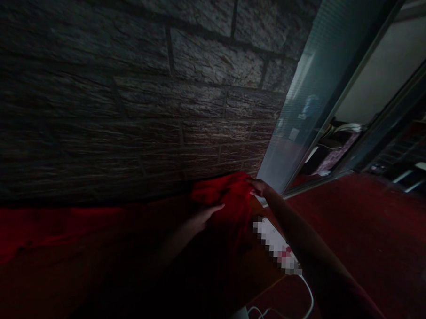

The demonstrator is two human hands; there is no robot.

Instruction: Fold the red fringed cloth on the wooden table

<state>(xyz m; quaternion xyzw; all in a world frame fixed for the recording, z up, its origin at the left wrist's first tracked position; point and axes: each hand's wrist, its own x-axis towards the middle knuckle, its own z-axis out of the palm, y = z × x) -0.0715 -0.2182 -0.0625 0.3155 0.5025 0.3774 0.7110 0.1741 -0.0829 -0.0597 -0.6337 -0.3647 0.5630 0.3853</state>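
A red cloth (232,198) lies bunched at the wall end of a dark brown tabletop (261,255). My right hand (257,186) reaches to its far right edge, with the fingers closed on the fabric. Lower and to the left, my left hand (208,215) rests against the near side of the cloth, fingers stretched out toward the right. Deep shadow hides the underside of that hand and much of the cloth's lower part. Farther left, another stretch of red fabric (55,225) runs along the wall.
A rough block wall (201,98) rises directly behind the table. Beneath my right forearm lies a white, partly pixelated device (275,240), near a white cable (311,300). A glass door panel (300,107) stands beyond, with red floor (365,232) at right.
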